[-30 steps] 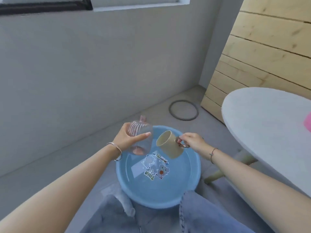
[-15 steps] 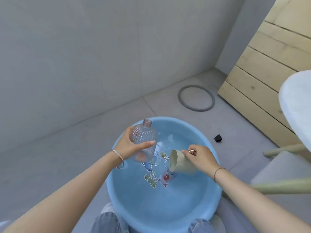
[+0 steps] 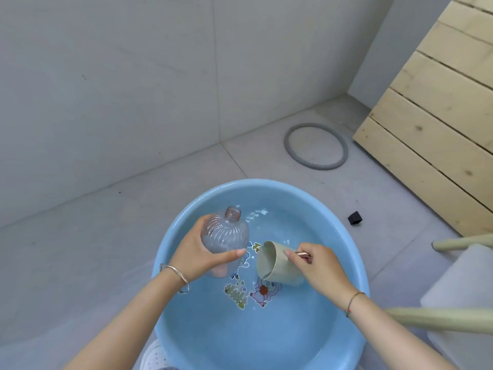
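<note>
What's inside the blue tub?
Water and cartoon pictures on the bottom of the tub. The bottle and cup cover some pictures, so those parts are hidden.

One clear bottle [image 3: 225,233], one beige cup [image 3: 278,267], one blue basin [image 3: 256,182], one grey ring [image 3: 317,166] upper right, one black block [image 3: 354,217].

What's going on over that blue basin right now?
A person works over the blue basin, which holds shallow water. The left hand holds a clear ribbed bottle, uncapped and roughly upright, above the water. The right hand pinches the handle of a beige cup, tipped on its side with its mouth toward the bottle, low at the water, seemingly scooping.
</note>
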Available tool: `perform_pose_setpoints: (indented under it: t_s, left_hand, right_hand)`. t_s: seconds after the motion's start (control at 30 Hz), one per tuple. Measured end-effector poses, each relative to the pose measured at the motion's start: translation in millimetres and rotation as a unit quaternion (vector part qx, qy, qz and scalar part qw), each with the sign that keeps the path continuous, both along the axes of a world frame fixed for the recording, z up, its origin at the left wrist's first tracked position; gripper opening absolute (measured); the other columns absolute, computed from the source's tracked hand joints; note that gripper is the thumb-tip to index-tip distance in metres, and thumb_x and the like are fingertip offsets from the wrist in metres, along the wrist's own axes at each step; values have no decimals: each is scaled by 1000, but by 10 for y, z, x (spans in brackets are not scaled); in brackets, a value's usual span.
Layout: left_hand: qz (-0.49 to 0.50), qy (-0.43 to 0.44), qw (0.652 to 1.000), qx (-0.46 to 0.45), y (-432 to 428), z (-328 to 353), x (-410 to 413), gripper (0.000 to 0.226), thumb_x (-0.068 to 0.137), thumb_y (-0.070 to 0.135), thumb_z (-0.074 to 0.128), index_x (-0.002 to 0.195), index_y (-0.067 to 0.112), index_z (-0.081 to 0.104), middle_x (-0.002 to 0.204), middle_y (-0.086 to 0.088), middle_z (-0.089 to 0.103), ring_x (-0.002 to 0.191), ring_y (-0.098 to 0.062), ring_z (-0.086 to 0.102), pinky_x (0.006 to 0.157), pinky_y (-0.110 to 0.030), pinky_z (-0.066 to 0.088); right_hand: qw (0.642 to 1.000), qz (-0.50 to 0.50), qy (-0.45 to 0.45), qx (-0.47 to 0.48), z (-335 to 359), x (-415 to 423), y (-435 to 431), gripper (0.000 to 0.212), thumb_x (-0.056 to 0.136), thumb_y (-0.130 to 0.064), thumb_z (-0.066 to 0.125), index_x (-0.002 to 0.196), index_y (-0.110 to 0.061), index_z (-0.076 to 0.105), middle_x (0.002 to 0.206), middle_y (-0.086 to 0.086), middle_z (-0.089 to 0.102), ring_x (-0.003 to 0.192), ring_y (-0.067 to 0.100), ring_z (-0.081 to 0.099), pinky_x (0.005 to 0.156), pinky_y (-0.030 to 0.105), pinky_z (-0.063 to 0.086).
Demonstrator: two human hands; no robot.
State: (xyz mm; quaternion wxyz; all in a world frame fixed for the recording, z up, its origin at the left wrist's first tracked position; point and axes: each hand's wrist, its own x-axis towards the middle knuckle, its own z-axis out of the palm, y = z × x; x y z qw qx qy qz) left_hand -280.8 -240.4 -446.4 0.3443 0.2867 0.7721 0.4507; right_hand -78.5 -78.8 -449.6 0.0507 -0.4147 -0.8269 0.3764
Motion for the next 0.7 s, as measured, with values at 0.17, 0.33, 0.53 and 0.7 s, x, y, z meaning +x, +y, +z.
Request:
perform_pose_setpoints:
  t_s: [0.17,0.33,0.53,0.7]
  left_hand:
    - [15,7,1000,9,-18,-37,-21,107,32,69,83,125,31,48,120,18,60,110,6,56,93,-13,42]
    - [5,2,1000,8,-43,-20,-18,97,35,64,81,121,32,48,114,22,60,100,19,54,79,1,38]
    - [-44,21,999,-21,-111,-64,2,98,37,66,83,123,39,45,118,26,57,107,14,54,87,-4,38]
    - [-77,46,995,-32,-102,-107,75,104,38,67,83,129,40,40,127,30,50,119,11,47,100,-14,35]
  right_hand:
    - [984,-105,82,-121,46,100,12,46,86,-26,67,51,-16,40,47,-10,31,46,7,24,47,20,20]
    - [956,-159,158,-192,251,161,-33,45,83,-17,69,57,-11,33,44,-14,26,44,4,29,43,11,23]
    - [939,-183,226,-186,429,174,-45,45,85,-4,65,56,-12,31,45,-13,26,39,-4,40,45,5,30]
    - [925,-202,273,-171,575,245,48,40,83,-7,68,55,-10,40,54,-2,50,54,4,53,53,6,37]
